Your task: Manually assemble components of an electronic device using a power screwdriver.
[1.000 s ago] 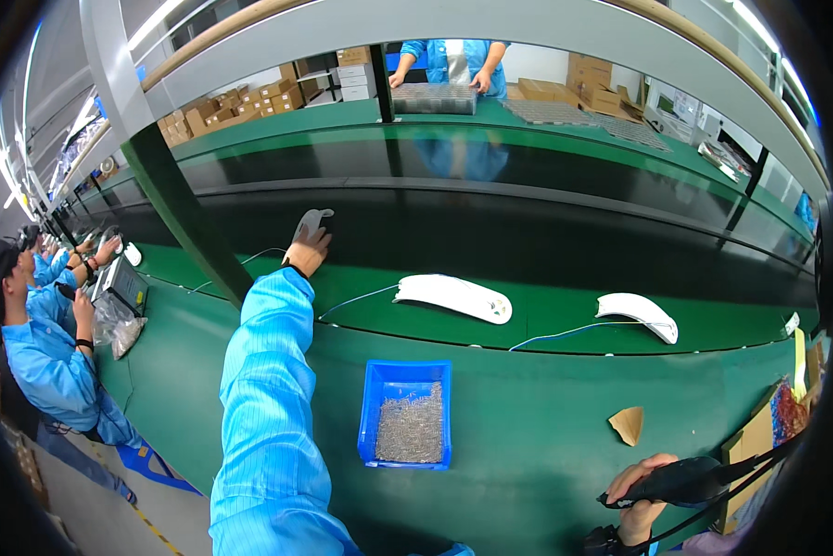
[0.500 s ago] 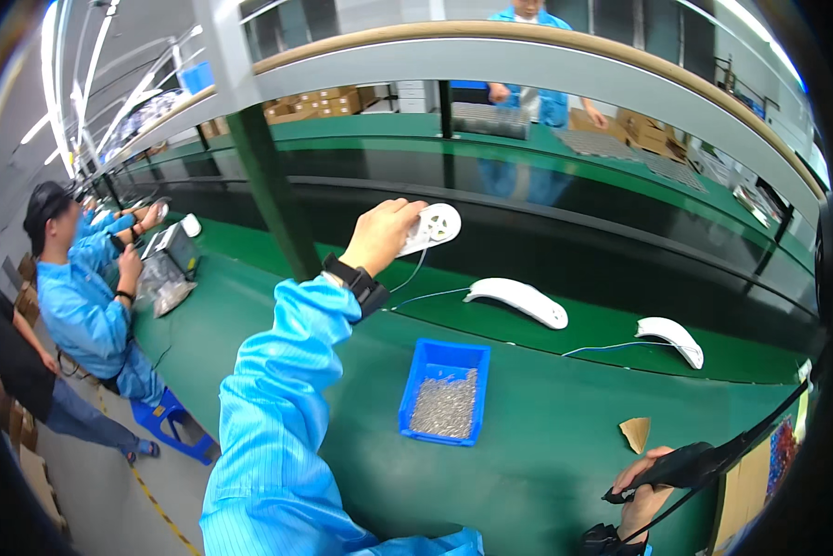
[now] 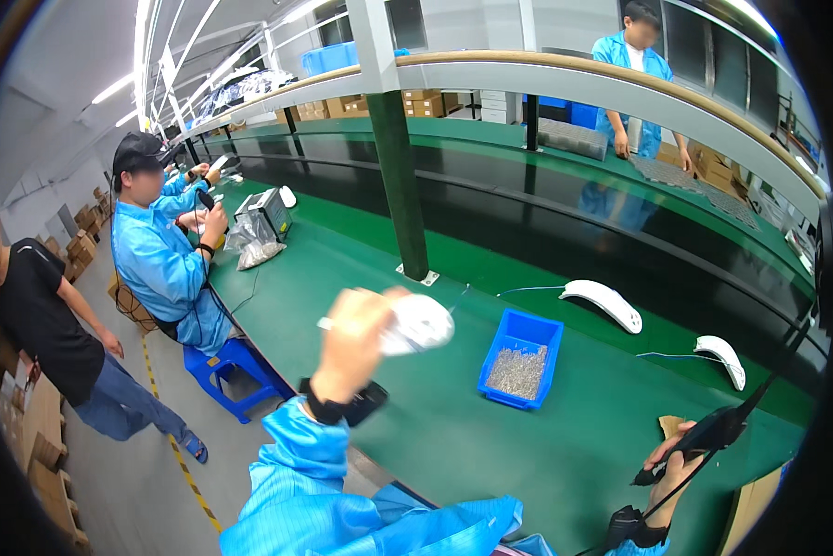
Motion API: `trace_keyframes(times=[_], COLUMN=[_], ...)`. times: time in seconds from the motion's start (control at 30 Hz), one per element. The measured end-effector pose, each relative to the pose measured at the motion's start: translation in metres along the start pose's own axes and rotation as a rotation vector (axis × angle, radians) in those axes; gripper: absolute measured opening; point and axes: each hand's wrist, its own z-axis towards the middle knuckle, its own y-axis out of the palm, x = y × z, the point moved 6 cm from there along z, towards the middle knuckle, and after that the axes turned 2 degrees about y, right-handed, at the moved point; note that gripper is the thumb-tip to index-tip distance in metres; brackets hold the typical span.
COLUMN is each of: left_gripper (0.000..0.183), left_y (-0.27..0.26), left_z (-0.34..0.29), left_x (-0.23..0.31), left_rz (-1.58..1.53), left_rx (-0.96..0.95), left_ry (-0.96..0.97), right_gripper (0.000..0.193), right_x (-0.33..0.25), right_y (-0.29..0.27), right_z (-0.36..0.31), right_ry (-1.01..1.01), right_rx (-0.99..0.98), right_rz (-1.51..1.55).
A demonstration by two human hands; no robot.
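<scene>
My left hand point(image 3: 349, 338), slightly blurred, is closed round a white plastic part point(image 3: 422, 324) with a rounded end and a thin wire trailing from it. It is held above the near left side of the green table. My right hand point(image 3: 668, 468), low at the right, grips a black electric screwdriver point(image 3: 720, 426) with its tip pointing left and down. Between the hands stands a blue bin point(image 3: 534, 326) holding many small metal screws point(image 3: 518, 372). Two curved white parts, one nearer the middle point(image 3: 604, 302) and one at the right point(image 3: 722, 360), lie beyond it with thin wires.
A green post point(image 3: 398, 185) rises from the table point(image 3: 453, 445) and bears a long rail point(image 3: 565, 74). A dark conveyor belt point(image 3: 472, 195) runs behind. A brown scrap point(image 3: 671, 425) lies beside my right hand. Co-workers sit at the left and stand across the belt; another person walks in the aisle.
My left hand has brought the white part from over the belt side back toward me. The view has swung left. My right hand still holds the screwdriver.
</scene>
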Motion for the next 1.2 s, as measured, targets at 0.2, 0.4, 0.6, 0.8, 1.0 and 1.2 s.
trace_keyframes(times=[0.2,0.4,0.6,0.8,1.0,1.2], left_gripper=[0.033,0.029,0.020,0.018,0.012,0.003], left_y=[0.094,0.184,0.174,0.197,0.210,0.194], left_z=[-0.057,-0.087,-0.048,-0.025,-0.044,-0.038], left_x=[0.134,0.189,0.176,0.086,0.085,0.089], left_rz=[-0.675,-0.620,-0.509,-0.002,-0.070,-0.160], left_rx=[-0.636,-0.904,-0.710,-0.755,-0.734,-0.624], left_ry=[0.262,0.343,0.412,0.254,0.320,0.298], right_gripper=[0.064,0.061,0.059,0.058,0.064,0.051], right_x=[-0.004,0.002,0.005,0.008,-0.001,0.004], right_y=[0.011,0.017,0.007,0.009,0.022,0.033], right_z=[0.002,0.010,0.009,0.011,0.015,0.018], right_ry=[0.021,0.040,0.039,0.099,0.089,0.112], right_rx=[0.036,-0.040,-0.041,-0.091,-0.074,-0.089], right_rz=[-0.075,-0.040,0.048,0.090,-0.033,-0.047])
